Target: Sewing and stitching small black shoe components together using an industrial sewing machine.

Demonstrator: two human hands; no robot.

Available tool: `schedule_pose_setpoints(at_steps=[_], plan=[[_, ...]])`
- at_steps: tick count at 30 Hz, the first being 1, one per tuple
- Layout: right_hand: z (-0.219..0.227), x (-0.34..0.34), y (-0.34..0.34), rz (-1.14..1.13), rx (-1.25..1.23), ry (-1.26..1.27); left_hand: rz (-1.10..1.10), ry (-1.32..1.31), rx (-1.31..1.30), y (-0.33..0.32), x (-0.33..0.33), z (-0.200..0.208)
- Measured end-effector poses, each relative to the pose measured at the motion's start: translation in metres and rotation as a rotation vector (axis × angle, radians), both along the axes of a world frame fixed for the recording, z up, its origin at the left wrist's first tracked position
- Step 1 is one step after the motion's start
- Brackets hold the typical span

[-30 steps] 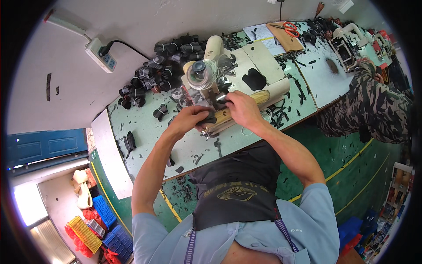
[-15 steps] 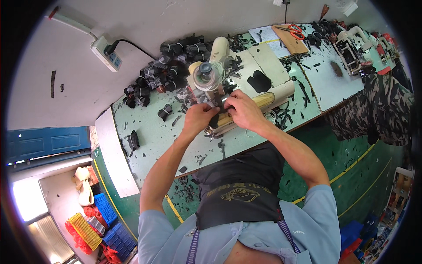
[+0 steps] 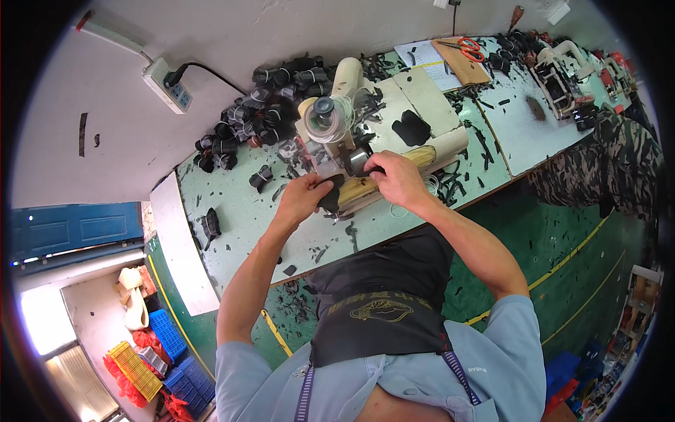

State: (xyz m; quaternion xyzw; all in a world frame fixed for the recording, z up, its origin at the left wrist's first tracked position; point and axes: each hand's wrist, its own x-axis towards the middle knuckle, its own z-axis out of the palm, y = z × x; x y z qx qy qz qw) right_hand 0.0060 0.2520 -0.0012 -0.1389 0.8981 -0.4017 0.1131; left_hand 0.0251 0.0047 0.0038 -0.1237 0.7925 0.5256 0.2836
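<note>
My left hand [image 3: 298,200] pinches a small black cut piece of material [image 3: 331,193] between thumb and fingers. The piece lies at the left front end of a cream bench machine [image 3: 450,145]. My right hand [image 3: 397,180] is beside the machine's shiny metal cylinder [image 3: 359,162], with its fingers curled together. A dark bit shows at those fingertips, too small to make out. A larger black piece [image 3: 411,129] with a rounded outline lies flat on the machine's cream top. Above my hands sits a clear round disc with a dark knob [image 3: 324,107].
Bundles of black pieces [image 3: 264,116] are heaped behind the machine. Black scraps litter the green tabletop [image 3: 246,239]. Orange-handled scissors [image 3: 470,49] lie on brown card at the back right. Another machine [image 3: 559,84] and a person in camouflage clothing [image 3: 598,165] are to the right.
My left hand has drawn left and toward me with the black piece, away from the metal cylinder. My right hand has moved slightly nearer me, so the gap between my hands is wider.
</note>
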Motion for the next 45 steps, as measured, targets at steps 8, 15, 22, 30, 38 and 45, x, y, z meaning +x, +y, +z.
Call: schedule_pose_setpoints(at_steps=[8,15,22,30,38,45], plan=[[-0.010,-0.003,-0.017,0.041,-0.005,0.276,-0.068,0.112,-0.202,0.022,-0.013,-0.014],[0.002,-0.001,-0.003,-0.048,0.007,0.185,0.084,0.001,0.293,-0.001,0.001,-0.006],[-0.011,-0.002,-0.009,0.014,-0.034,0.188,0.031,-0.032,0.007,0.014,-0.011,0.001],[0.002,0.001,-0.007,-0.065,0.044,0.168,0.123,0.072,0.207,0.005,-0.005,-0.013],[-0.012,-0.002,-0.019,0.012,0.028,0.294,0.144,0.048,0.188,0.022,-0.012,-0.009],[-0.002,0.002,-0.001,-0.099,-0.013,0.063,0.117,0.115,-0.001,0.011,-0.009,-0.013]])
